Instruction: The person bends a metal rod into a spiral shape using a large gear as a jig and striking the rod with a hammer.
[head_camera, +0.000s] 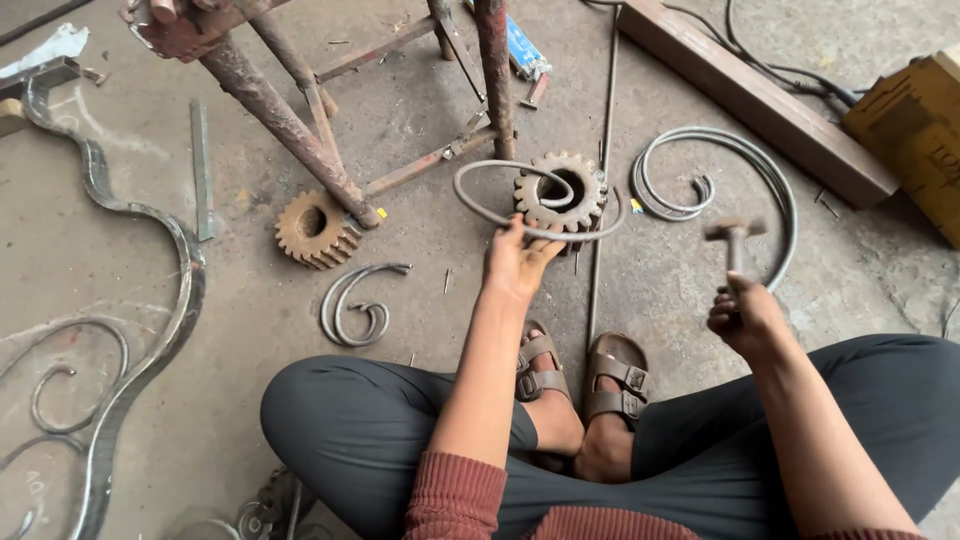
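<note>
The thin grey steel scroll (535, 200), bent into a flat spiral, was lain across the rusty toothed gear wheel (560, 190) on the concrete floor (420, 290), near the floor's far edge. It was pinched at its near curve by the left hand (518, 258), the grip clenched on the rod. The small steel-headed hammer (733, 240) was held raised in the right hand (745, 318), clenched round the handle.

The scroll was best kept flat on the gear (fingers well back from the struck spot), with short blows.

A blue oblong packet (522, 45) was seen at the far edge, and a yellow box (915, 130) at the right edge.
</note>
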